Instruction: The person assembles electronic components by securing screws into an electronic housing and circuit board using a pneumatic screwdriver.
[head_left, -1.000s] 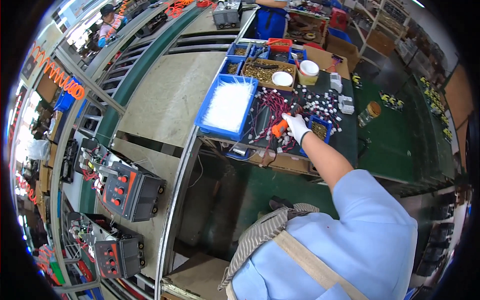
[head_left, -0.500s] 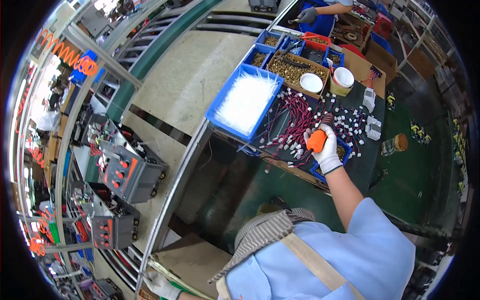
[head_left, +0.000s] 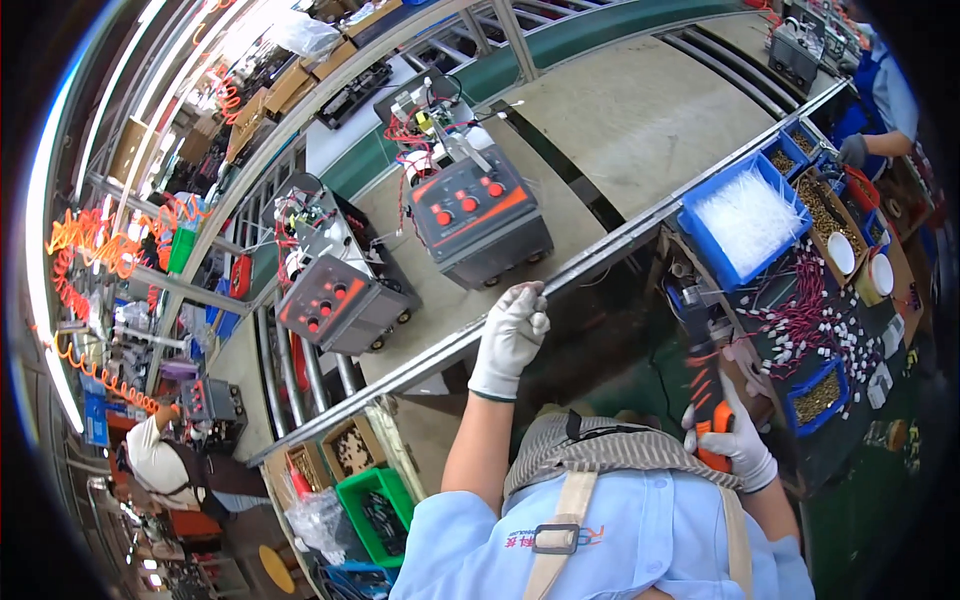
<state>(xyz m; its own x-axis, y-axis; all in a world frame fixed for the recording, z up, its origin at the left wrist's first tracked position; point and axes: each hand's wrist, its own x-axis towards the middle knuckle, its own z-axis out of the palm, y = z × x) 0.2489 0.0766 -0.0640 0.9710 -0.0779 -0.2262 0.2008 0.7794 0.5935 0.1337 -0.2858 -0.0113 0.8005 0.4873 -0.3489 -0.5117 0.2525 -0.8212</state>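
Observation:
My left hand (head_left: 512,335), in a white glove, is raised over the metal edge of the conveyor. Its fingers are curled together, and anything small inside them is hidden. Just beyond it is a dark grey machine (head_left: 480,215) with an orange-striped panel, red knobs and an open top showing wires. A similar machine (head_left: 340,300) sits to its left. Low on the right, my right hand (head_left: 740,445), also gloved, is closed round the handle of an orange-and-black power tool (head_left: 713,425). The tool points upward, its far end blurred.
Along the right bench are a blue tray of clear strips (head_left: 745,225), red-and-black wires with white connectors (head_left: 800,310) and a blue bin of small brass parts (head_left: 817,397). A green bin (head_left: 375,510) stands lower left. Another person (head_left: 885,95) works at the far right.
My view has swung left toward the machines. My right hand has drawn back from the wire pile with the orange tool, and my left hand has risen to the conveyor edge.

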